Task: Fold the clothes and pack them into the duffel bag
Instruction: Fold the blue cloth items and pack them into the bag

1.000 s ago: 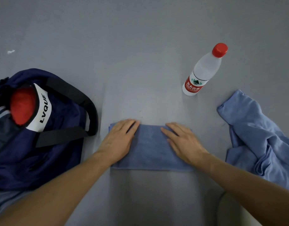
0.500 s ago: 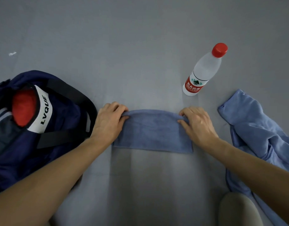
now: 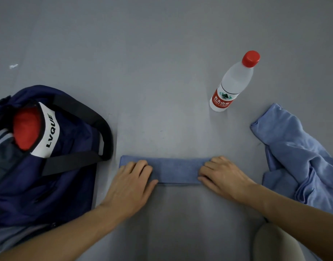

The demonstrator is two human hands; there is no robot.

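Note:
A small blue towel (image 3: 176, 171) lies on the grey floor in front of me, folded into a narrow strip. My left hand (image 3: 131, 181) holds its left end, fingers curled over the top and thumb at the near edge. My right hand (image 3: 220, 174) holds the right end the same way. To the left, the navy duffel bag (image 3: 67, 185) lies unzipped, with a red item (image 3: 25, 129) and striped dark fabric visible inside. A crumpled light-blue garment (image 3: 297, 157) lies to the right, untouched.
A plastic water bottle (image 3: 231, 85) with a red cap stands behind the towel, to the right. The bag's black straps (image 3: 98, 125) arch toward the towel. My knee (image 3: 274, 243) shows at the bottom right. Grey floor stretches beyond.
Both hands went from lying flat on the towel to taking its far edge, then drew that edge toward me. The towel is now half as deep.

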